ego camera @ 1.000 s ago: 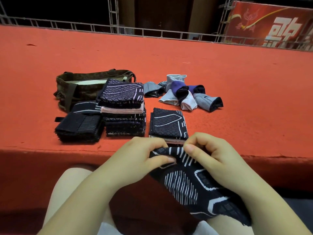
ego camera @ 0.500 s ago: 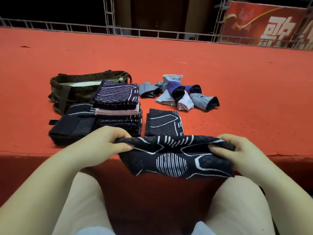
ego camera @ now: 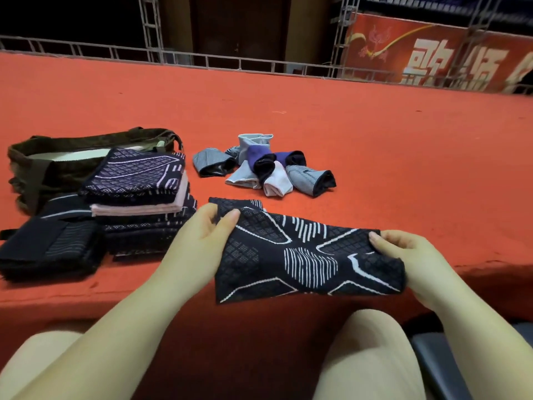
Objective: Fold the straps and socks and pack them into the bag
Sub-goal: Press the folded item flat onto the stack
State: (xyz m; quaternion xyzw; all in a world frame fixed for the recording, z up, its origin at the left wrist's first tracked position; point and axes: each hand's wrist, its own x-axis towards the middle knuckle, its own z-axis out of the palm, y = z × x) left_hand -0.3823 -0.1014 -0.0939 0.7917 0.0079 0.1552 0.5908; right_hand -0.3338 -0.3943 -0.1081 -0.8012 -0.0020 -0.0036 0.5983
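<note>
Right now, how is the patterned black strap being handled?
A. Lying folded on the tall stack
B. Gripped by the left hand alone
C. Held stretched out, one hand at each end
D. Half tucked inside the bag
C: the left hand and right hand each pinch one end of the patterned black strap, spread flat between them.

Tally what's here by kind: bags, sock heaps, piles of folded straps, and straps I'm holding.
Bag: 1
Sock heap: 1
Folded strap piles: 3
Held strap: 1
Total: 6
</note>
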